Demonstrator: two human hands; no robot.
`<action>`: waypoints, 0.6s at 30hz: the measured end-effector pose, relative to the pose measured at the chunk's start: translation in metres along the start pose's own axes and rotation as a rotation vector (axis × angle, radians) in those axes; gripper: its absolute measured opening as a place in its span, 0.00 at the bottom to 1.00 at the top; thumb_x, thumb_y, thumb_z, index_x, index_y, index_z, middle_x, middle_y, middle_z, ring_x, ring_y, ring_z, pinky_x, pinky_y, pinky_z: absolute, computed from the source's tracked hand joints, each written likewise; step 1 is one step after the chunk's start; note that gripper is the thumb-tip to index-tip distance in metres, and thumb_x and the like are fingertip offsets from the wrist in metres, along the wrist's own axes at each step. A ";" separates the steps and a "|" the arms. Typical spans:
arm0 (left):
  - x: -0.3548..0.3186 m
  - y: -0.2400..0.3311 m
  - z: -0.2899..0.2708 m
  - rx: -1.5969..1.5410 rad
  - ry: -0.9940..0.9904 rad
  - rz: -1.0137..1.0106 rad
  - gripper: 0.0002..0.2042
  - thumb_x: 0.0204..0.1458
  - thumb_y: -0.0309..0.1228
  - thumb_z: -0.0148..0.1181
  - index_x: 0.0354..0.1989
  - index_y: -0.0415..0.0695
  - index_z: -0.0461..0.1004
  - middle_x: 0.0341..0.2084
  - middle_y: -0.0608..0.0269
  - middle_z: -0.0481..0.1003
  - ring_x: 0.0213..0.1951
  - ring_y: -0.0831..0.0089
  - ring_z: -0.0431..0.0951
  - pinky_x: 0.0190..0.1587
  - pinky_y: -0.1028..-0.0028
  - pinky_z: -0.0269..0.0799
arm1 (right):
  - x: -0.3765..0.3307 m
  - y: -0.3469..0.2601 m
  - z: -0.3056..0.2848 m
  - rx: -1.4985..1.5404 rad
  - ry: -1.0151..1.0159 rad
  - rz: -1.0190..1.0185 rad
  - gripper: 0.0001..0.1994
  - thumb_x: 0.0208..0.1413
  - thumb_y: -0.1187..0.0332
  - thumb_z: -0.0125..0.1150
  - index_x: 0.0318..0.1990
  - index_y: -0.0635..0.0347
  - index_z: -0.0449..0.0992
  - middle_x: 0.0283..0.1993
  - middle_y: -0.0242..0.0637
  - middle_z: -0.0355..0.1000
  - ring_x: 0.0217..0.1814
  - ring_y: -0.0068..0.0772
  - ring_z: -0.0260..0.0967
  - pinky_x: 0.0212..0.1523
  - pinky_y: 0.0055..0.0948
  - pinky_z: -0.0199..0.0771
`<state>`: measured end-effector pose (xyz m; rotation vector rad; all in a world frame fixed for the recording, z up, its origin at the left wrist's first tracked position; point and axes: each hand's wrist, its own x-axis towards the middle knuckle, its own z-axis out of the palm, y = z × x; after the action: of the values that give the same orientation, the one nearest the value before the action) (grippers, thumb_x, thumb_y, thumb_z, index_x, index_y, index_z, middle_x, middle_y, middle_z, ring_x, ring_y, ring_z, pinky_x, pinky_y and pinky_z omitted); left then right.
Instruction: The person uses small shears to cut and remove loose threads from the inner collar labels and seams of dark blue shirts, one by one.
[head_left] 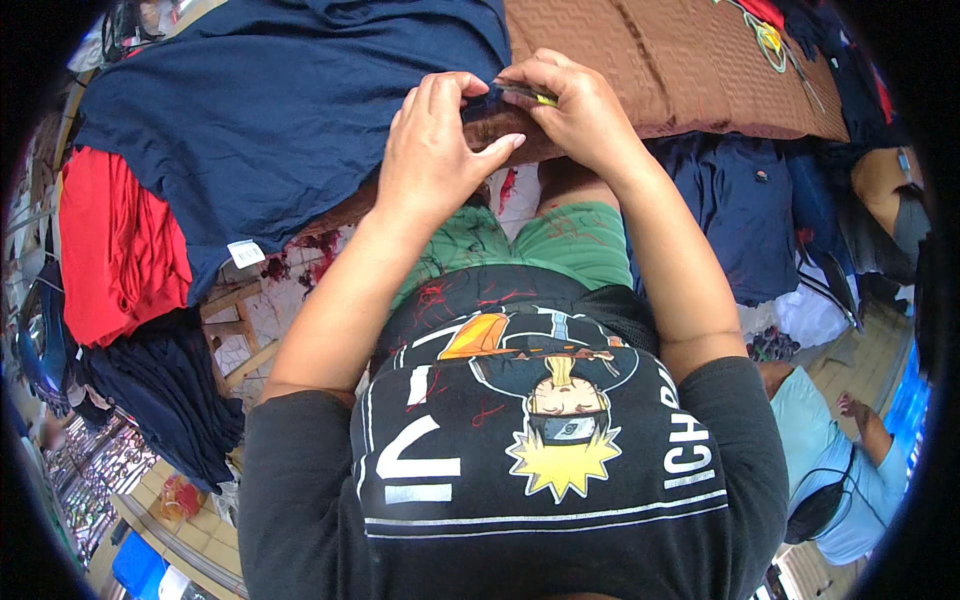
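A navy blue cloth garment (270,110) lies spread over the padded brown work surface (690,70), its near edge hanging down on the left. My left hand (435,150) rests at the garment's right end, its fingers curled on the navy cloth and the thumb standing apart from them. Right beside it, my right hand (580,110) pinches a slim dark tool with a yellow part (527,94), perhaps thread snips. The tool's tip points toward my left fingertips at the cloth's edge. Part of the tool is hidden by my right fingers.
Red cloth (115,245) and dark navy cloth (165,390) hang at the left. Another navy garment (725,215) hangs at the right. Pale green threads (770,40) lie at the back right. A person in a light blue top (835,470) is at the lower right.
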<state>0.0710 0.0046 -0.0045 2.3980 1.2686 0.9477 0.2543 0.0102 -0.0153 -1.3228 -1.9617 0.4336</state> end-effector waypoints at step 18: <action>0.025 -0.028 -0.004 -0.277 -0.152 -0.186 0.07 0.55 0.32 0.60 0.35 0.40 0.76 0.22 0.60 0.78 0.25 0.78 0.78 0.29 0.76 0.73 | 0.010 -0.010 -0.016 0.015 -0.008 0.217 0.17 0.50 0.58 0.65 0.41 0.61 0.76 0.41 0.46 0.76 0.45 0.46 0.74 0.45 0.38 0.73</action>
<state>0.0611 0.0408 -0.0048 2.0589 1.1931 0.8115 0.2575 0.0134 0.0057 -1.5327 -1.8239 0.5566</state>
